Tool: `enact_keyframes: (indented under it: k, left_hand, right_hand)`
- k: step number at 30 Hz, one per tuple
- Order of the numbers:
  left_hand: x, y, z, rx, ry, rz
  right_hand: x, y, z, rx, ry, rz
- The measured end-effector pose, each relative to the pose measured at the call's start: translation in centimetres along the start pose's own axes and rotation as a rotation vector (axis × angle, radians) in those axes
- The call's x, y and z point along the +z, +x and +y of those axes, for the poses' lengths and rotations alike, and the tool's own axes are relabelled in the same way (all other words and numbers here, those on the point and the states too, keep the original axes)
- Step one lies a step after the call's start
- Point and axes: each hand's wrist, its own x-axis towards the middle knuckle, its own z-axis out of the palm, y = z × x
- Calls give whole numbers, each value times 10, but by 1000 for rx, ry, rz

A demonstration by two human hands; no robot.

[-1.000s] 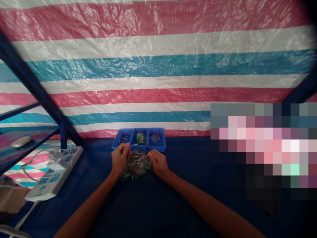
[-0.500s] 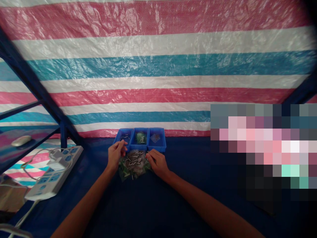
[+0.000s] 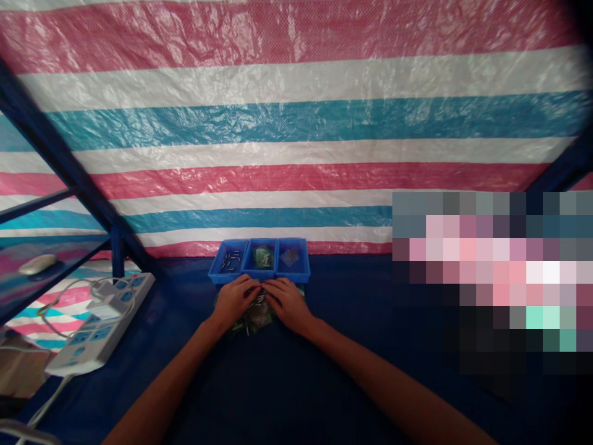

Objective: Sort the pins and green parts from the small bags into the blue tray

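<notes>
My left hand (image 3: 236,301) and my right hand (image 3: 288,304) are close together, fingertips almost meeting over a pile of small metal pins (image 3: 260,301) and clear and greenish plastic pieces (image 3: 250,324). The fingers of both hands reach out over the pile, slightly bent, with thumbs apart; I see nothing held. Much of the pile is hidden beneath them. Just behind stand three joined blue trays. Loose metal pins lie in the left tray (image 3: 214,272), green pieces in the middle tray (image 3: 258,272), and small clear pieces in the right tray (image 3: 296,274).
A white power strip (image 3: 104,327) with plugs and cables lies on the left of the dark blue table (image 3: 352,321). A white computer mouse (image 3: 37,264) is further left. Blue frame bars (image 3: 92,191) and a striped plastic sheet (image 3: 296,123) enclose the back. A blurred patch covers the right.
Both hands have moved inward over the pile, the left away from the left tray. Their closed fingers have opened out. More pins in that tray now show.
</notes>
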Motion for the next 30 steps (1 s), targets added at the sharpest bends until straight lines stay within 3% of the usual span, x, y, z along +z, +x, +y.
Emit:
enact_keyframes:
  k: [13,30]
  left_hand:
    - [2,-1,-3,-50,-11,72]
    - [3,0,-3,-54,1,71]
  right_hand:
    - [-1,1,1,35,39,56]
    - [4,4,3,112,-192,12]
